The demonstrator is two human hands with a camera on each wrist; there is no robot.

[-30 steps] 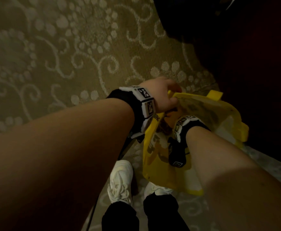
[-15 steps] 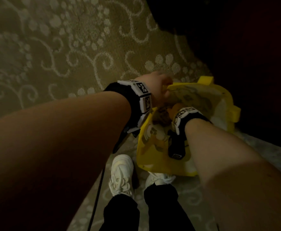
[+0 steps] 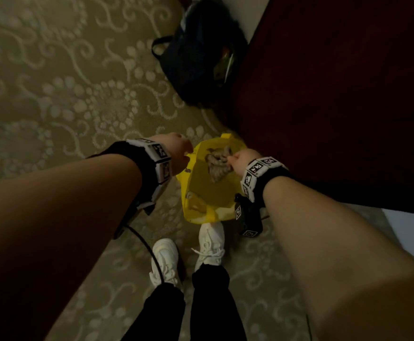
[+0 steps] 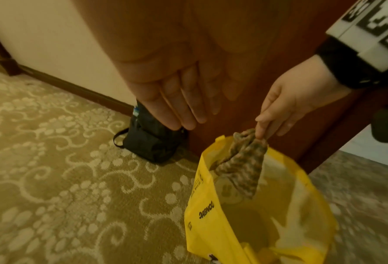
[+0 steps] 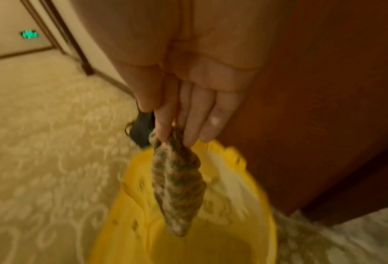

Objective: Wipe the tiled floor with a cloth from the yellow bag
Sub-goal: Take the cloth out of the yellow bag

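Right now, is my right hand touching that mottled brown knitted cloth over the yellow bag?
Touching. The right wrist view shows the right hand pinching the top of the mottled brown knitted cloth between its fingers, the cloth hanging over the yellow bag.

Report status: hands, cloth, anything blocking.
Right hand pinches cloth by its top, hanging over the open yellow bag. Left hand open, fingers straight, holding nothing. Black backpack on carpet beyond the bag, not touching it.

I judge this a hotel corridor: patterned carpet [image 4: 52, 178] runs wall to wall, a dark wooden door [image 4: 267, 53] meets cream walls with skirting [image 4: 75, 85], and a green sign [image 5: 29, 34] glows.
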